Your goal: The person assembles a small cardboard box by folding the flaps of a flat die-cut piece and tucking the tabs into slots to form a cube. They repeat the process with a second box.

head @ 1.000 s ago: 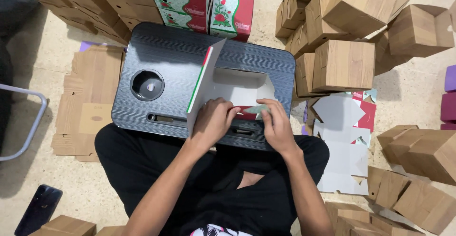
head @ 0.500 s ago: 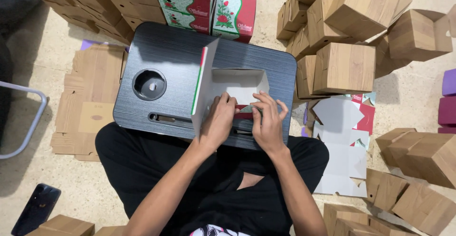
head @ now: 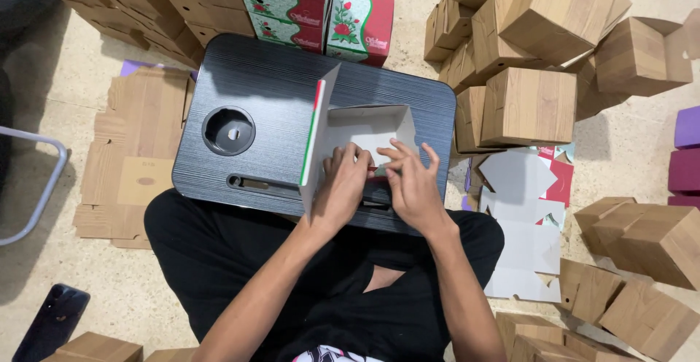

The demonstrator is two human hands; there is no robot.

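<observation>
Matt white cardboard box (head: 368, 132) at frame centre; ribbed, dark wood-grain lap desk (head: 277, 85); wood-print cardboard boxes (head: 529, 107) upper right.

A pale speckled stone floor (head: 73, 274) fills the room, lit evenly from above, with soft shadows beside the stacks. Wood-grain cardboard boxes (head: 529, 103) pile up at the right and top left, and flattened brown cardboard sheets (head: 135, 154) lie at the left. A dark phone (head: 51, 322) lies at bottom left, near a grey metal tube frame (head: 44, 187)

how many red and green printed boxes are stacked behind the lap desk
3 show: two stacked red and green boxes at top centre, one upright box right of them. More may lie out of frame.
</observation>
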